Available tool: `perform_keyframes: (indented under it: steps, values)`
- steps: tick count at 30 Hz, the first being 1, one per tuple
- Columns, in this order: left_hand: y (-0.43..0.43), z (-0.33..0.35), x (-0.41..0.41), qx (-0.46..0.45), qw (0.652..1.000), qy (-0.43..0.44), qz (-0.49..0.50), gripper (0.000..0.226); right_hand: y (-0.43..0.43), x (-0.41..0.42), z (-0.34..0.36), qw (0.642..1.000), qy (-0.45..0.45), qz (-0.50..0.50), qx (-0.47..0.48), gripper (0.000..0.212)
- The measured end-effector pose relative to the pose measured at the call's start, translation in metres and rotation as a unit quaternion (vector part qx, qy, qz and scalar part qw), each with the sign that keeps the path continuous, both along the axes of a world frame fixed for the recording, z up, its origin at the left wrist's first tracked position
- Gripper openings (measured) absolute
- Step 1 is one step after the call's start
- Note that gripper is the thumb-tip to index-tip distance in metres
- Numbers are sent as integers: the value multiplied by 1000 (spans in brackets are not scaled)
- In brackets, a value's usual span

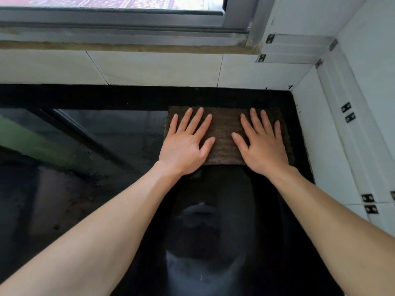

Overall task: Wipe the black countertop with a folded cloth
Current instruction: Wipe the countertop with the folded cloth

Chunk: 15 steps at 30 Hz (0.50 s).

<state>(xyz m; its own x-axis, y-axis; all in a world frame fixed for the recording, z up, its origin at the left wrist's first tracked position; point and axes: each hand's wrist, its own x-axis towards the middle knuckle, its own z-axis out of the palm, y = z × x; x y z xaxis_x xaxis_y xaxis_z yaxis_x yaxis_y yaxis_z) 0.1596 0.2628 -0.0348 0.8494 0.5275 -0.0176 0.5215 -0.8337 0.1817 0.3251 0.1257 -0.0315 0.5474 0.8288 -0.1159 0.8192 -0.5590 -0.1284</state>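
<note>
a folded brown cloth [224,135] lies flat on the glossy black tabletop [128,199], near its far right corner where the white tiled walls [149,67] meet. the left hand [186,146] presses palm down on the cloth's left part, fingers spread; the right hand [264,148] presses flat on its right part in the same way. both bare forearms reach in from the near edge. a metal window frame [128,22] runs above the far wall.

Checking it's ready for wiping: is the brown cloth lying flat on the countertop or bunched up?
Flat. The brown cloth lies as a neat rectangle on the black countertop, with the left hand and right hand spread palm-down on it.
</note>
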Motion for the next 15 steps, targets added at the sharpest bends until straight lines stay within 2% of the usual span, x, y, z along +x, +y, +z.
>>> perform_keyframes:
  steps: [15]
  values:
    - [-68,10,-71,-24,1000,18,-5,62,-73,-74,3,1000,4,2,-3,65]
